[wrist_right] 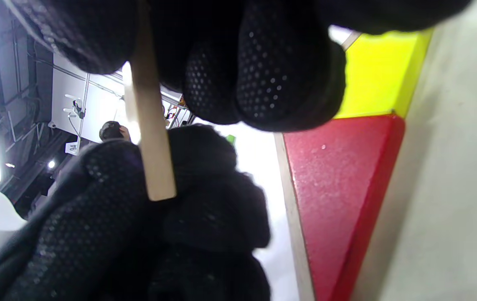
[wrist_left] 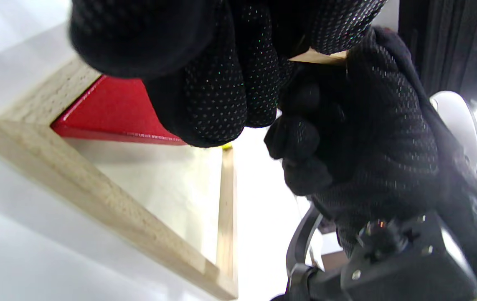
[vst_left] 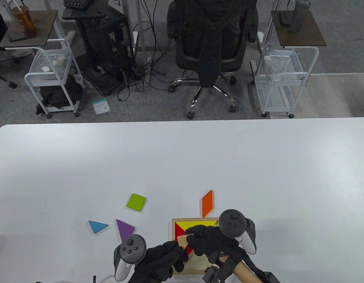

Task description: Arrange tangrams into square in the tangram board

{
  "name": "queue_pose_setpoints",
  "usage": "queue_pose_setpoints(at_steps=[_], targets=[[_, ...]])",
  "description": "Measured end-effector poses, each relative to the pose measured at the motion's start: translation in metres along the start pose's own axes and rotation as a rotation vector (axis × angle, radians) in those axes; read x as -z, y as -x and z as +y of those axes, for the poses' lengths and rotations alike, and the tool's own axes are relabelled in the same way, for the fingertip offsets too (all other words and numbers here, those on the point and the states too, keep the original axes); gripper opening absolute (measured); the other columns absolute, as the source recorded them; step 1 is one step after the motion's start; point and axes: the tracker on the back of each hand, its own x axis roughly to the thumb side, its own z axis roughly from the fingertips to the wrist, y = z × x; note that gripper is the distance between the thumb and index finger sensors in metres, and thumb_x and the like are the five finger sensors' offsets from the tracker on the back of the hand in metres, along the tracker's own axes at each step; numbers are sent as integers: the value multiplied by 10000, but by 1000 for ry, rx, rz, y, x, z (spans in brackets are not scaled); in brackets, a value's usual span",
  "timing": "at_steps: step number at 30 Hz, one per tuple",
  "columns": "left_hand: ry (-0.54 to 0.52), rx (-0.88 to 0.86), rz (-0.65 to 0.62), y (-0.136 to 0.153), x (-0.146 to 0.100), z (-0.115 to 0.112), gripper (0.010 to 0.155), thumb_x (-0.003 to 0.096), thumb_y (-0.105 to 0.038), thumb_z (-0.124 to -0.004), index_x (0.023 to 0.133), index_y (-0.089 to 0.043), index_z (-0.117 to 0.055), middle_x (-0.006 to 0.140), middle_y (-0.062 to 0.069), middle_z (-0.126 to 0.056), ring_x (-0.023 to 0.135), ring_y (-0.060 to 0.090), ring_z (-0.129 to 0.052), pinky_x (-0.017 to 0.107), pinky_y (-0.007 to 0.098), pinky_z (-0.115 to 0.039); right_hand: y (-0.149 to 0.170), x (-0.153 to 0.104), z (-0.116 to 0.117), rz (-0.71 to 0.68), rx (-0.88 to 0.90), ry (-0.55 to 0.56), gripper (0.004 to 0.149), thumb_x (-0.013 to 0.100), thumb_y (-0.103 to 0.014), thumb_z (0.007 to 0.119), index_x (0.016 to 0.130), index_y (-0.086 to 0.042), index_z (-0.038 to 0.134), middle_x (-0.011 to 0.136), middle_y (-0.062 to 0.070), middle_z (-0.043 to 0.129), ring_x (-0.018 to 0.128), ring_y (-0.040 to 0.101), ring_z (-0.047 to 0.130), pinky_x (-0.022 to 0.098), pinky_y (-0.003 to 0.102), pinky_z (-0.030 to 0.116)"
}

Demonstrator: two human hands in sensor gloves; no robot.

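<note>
While both hands (vst_left: 199, 241) pinch it, wooden piece (vst_left: 183, 240) hovers over board (vst_left: 196, 265).

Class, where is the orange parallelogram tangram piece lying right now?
In the table view, the orange parallelogram tangram piece lies on the white table, just beyond the far edge of the wooden tangram board, right of the green square piece.

left hand (vst_left: 165, 256): fingers curled, pinching | right hand (vst_left: 210, 240): curled, pinching (fingertips of both meet)
</note>
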Motion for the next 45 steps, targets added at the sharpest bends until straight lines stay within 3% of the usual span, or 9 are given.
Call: queue_pose_setpoints(at_steps=[6, 12, 20, 23, 27, 30, 35, 39, 45], targets=[[74, 36, 9, -1, 1, -7, 512, 562, -418, -688, 913, -55, -774, 755, 177, -952, 481, 306, -1058, 244, 267, -937, -3, -2, -1, -21, -29, 7, 507, 380, -446, 763, 773, -133, 822, 623, 94, 961, 355, 248, 986, 148, 293, 826], [4, -20, -7, 2, -2, 5, 615, 551, -496, -676, 969, -46, -701, 830, 201, -895, 563, 332, -1031, 303, 291, -935, -3, -4, -4, -4, -67, -30, 496, 388, -426, 757, 765, -112, 833, 598, 103, 974, 327, 249, 991, 129, 295, 825], [20, -5, 3, 2, 0, 3, 484, 556, -449, -697, 864, -95, -819, 692, 130, -988, 432, 268, -1071, 230, 250, -941, -5, -4, 4, -20, -102, -52, 494, 388, -420, 754, 761, -107, 836, 591, 111, 975, 320, 254, 990, 126, 298, 825], [-3, -25, 2, 2, -1, 5, 457, 560, -442, -695, 837, -111, -846, 660, 114, -1004, 404, 249, -1077, 215, 232, -944, -10, -11, 3, -75, -124, -8, 691, 355, -489, 785, 914, -98, 671, 791, 162, 831, 537, 332, 905, 272, 350, 799], [-2, -55, 13, 5, 0, 6, 457, 555, -470, -699, 844, -144, -840, 681, 94, -994, 429, 234, -1073, 236, 217, -943, -27, -26, 5, -164, -362, 46, 772, 344, -489, 813, 980, -130, 566, 911, 156, 715, 679, 350, 827, 368, 373, 769], [-38, -61, 26, 5, -1, 6, 449, 553, -473, -705, 835, -153, -846, 671, 87, -998, 419, 225, -1075, 234, 206, -945, -34, -36, 13, -215, -503, 106, 927, 300, -525, 846, 1034, -167, 407, 1021, 141, 545, 820, 354, 705, 475, 392, 723], [-108, -86, 41, 7, -6, 9, 446, 551, -470, -708, 828, -150, -849, 661, 89, -1001, 407, 220, -1077, 228, 197, -946, -45, -51, 32, -234, -879, 202, 1038, 252, -587, 846, 1052, -190, 319, 1073, 108, 455, 895, 326, 638, 547, 380, 696], [-129, -118, 47, 8, -7, 8, 447, 547, -465, -714, 817, -140, -859, 648, 95, -1007, 392, 226, -1079, 219, 201, -946, -48, -53, 42, -247, -939, 251, 993, 258, -568, 853, 1046, -205, 370, 1064, 90, 502, 878, 309, 674, 535, 372, 703], [-120, -119, 50, 6, -7, 6, 450, 536, -470, -723, 790, -130, -874, 616, 93, -1014, 359, 224, -1073, 215, 192, -941, -49, -48, 41, -229, -927, 195, 953, 259, -561, 857, 1034, -201, 435, 1039, 89, 569, 838, 301, 726, 514, 369, 717]])
